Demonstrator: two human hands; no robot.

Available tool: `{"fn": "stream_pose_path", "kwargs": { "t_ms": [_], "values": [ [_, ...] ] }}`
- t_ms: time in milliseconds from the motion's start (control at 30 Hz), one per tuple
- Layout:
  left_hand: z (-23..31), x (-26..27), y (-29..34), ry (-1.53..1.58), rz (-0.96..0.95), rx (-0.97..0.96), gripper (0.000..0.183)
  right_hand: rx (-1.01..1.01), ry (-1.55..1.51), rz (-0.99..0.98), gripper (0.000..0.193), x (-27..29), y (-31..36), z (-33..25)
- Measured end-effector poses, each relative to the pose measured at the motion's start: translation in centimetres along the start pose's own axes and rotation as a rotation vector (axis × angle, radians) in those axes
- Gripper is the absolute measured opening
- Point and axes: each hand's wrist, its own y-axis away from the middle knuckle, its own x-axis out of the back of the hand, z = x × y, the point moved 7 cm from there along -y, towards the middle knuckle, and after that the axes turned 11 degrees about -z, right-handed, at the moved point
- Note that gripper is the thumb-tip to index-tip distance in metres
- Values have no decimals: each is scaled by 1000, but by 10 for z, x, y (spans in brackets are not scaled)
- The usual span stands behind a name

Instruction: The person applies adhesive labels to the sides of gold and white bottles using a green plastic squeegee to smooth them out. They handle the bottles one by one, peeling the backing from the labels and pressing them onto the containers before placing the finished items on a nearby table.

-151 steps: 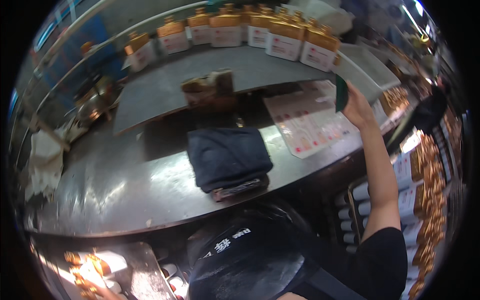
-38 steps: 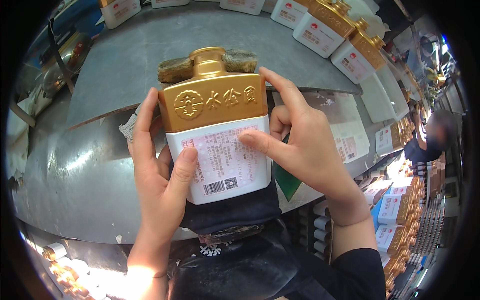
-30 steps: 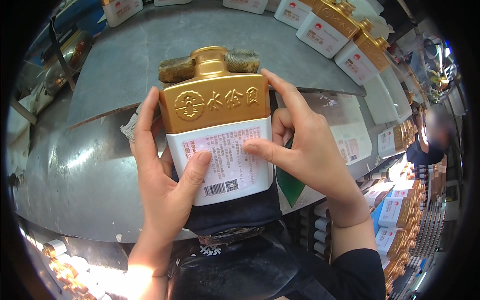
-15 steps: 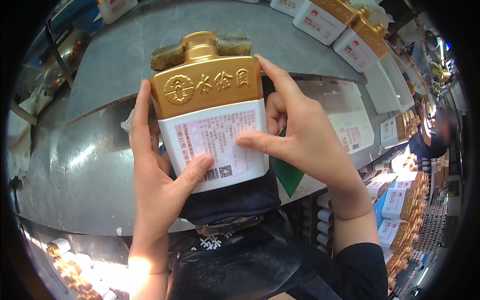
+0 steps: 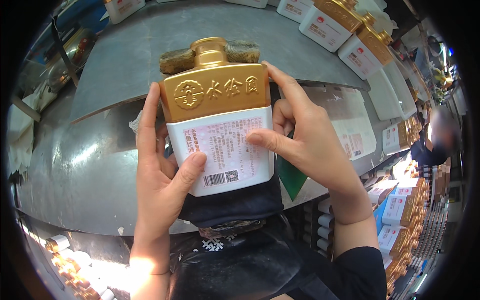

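bottle (image 5: 220, 117), gold-shouldered and white-bodied, lies label side up directly between the two hands, its long axis running away from the wearer, neck farthest and leaning slightly toward the left hand's side. left hand (image 5: 162, 165) grips one side edge, thumb low on the pink label, forefinger up by the gold corner; right hand (image 5: 305, 137) grips the opposite edge, thumb higher on the label. neither hand is clearly nearer. a green pointed sheet (image 5: 292, 180) shows under the right hand's curled fingers; whether they hold it is hard to tell. beyond both hands the neck sits between two wooden pieces (image 5: 243, 51); nearer the body than the fingers, a dark folded cloth (image 5: 232, 202) shows beneath the base. right of the right hand, a label sheet (image 5: 356, 122) lies on the worktop (image 5: 90, 160).
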Motion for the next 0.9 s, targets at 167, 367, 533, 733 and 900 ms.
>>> {"fn": "stream_pose_path", "kwargs": {
  "t_ms": [167, 367, 533, 733, 900],
  "values": [
    [0, 0, 0, -47, -11, -25, 88, -5, -2, 16, 84, 0, 1, -1],
    [-2, -1, 0, -18, -5, -16, 88, -15, 10, 18, 84, 0, 0, 0],
    [-1, -2, 1, -33, -17, -12, 86, -11, 26, 16, 84, 1, -1, 1],
    [-3, 5, 1, -98, -14, -29, 79, -32, -30, -41, 82, 1, -1, 2],
    [-3, 6, 3, -128, -25, 26, 77, -17, -55, -44, 79, -3, -3, 6]
  ]
}}
